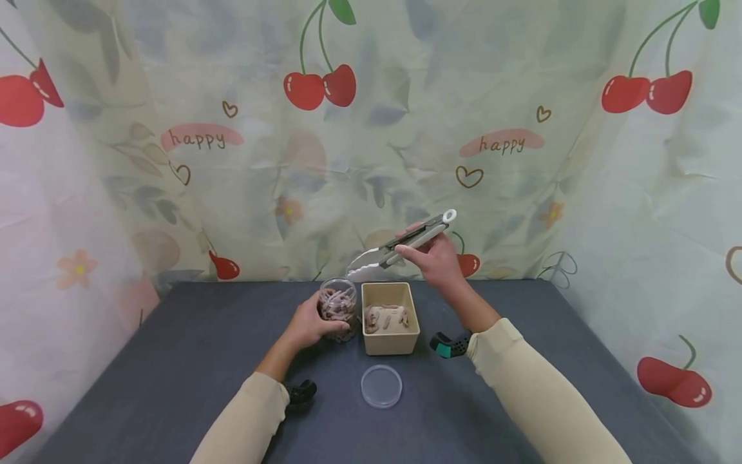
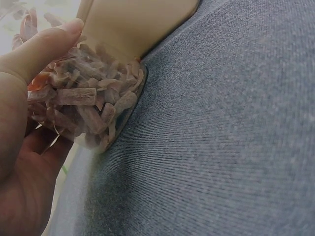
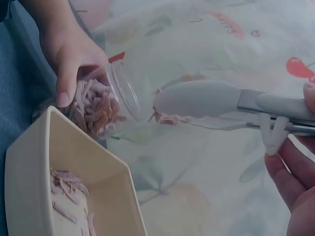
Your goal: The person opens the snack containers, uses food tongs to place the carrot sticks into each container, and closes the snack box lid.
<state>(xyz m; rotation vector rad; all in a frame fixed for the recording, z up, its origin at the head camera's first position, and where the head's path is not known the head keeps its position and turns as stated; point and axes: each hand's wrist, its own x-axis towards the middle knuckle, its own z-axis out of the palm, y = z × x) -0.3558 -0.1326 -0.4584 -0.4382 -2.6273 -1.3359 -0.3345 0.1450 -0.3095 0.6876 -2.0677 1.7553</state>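
My left hand [image 1: 307, 324] grips a clear jar [image 1: 338, 309] standing on the table, thumb and fingers round its sides. Small pinkish-brown dried strips [image 2: 81, 98] fill much of it. Above and to the right, my right hand [image 1: 431, 254] holds a pair of tongs [image 1: 406, 243] with white tips slanting down left. In the right wrist view the tongs' tips hang just outside the jar's open mouth, with a few strips [image 3: 166, 118] between them. Beside the jar stands a beige rectangular box [image 1: 391, 345]; several strips lie on its bottom.
A round clear lid [image 1: 381, 386] lies on the dark grey table [image 1: 174, 386] in front of the box. A printed curtain [image 1: 371, 161] with cherries hangs behind and at both sides. Each wrist wears a black band [image 1: 452, 346].
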